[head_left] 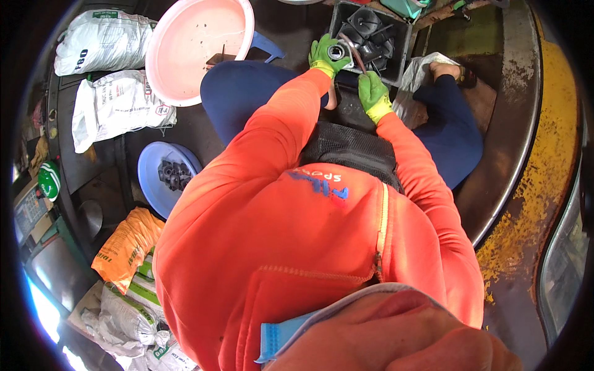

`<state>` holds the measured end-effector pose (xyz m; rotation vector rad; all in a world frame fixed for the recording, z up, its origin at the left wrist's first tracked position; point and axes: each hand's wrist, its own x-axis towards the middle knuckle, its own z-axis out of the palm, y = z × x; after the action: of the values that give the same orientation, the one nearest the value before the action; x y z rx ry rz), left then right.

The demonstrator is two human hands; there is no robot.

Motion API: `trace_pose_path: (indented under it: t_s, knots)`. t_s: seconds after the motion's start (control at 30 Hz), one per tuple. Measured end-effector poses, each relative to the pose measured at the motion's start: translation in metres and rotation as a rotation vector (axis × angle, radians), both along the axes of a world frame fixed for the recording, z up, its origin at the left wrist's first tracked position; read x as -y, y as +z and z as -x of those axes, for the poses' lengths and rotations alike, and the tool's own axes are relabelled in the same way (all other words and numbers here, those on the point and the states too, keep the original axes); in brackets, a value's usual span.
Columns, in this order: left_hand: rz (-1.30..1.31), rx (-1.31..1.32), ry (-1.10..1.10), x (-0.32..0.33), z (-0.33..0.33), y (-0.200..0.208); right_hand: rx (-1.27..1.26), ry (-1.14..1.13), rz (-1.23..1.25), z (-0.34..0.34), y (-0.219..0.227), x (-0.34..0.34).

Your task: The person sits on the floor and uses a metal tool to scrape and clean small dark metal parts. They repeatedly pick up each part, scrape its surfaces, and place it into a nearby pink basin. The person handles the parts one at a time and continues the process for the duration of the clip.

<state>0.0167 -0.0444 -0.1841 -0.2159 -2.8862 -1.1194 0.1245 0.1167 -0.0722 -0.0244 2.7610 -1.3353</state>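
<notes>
Left hand (326,55): gripped ringed part (336,52)
Right hand (374,98): clamped on slim rod (355,54)
Crate (404,49): held dark parts (370,31), just beyond
Pink basin (195,40): stood left

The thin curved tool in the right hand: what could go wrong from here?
The thin curved tool might slip and catch the gloved left hand, which grips the round part close by. The round part could also drop, perhaps into the crate of dark parts beside it.
</notes>
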Motion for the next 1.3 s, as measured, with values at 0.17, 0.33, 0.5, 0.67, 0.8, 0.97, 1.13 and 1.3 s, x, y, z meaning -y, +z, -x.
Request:
trace_pose_path:
  t_s: [0.17, 0.33, 0.5, 0.67, 0.8, 0.97, 1.13, 1.3]
  knots:
    - [-0.020, 0.101, 0.030, -0.002, -0.005, 0.016, 0.144, -0.008, -0.104, 0.004, -0.005, 0.003]
    - [-0.046, 0.008, -0.013, -0.002, -0.008, 0.019, 0.316, 0.039, -0.232, -0.002, 0.000, 0.006]
    - [0.070, 0.017, 0.003, -0.005, -0.005, 0.005, 0.075, -0.036, -0.040, -0.010, 0.014, 0.004]
    - [0.088, 0.102, 0.035, -0.005, -0.006, 0.001, 0.046, 0.036, -0.151, -0.010, 0.019, 0.004]
    - [-0.085, -0.013, 0.067, -0.006, -0.007, 0.005, 0.400, -0.004, -0.124, -0.009, 0.014, 0.002]
    - [-0.043, 0.112, 0.065, -0.006, -0.011, 0.009, 0.109, -0.039, 0.076, -0.011, -0.004, 0.001]
    - [-0.054, 0.074, 0.047, -0.004, -0.010, 0.016, 0.256, 0.038, -0.140, -0.008, -0.014, 0.000]
    - [-0.049, 0.171, 0.031, -0.006, -0.012, 0.017, 0.366, 0.155, -0.147, -0.008, -0.011, -0.001]
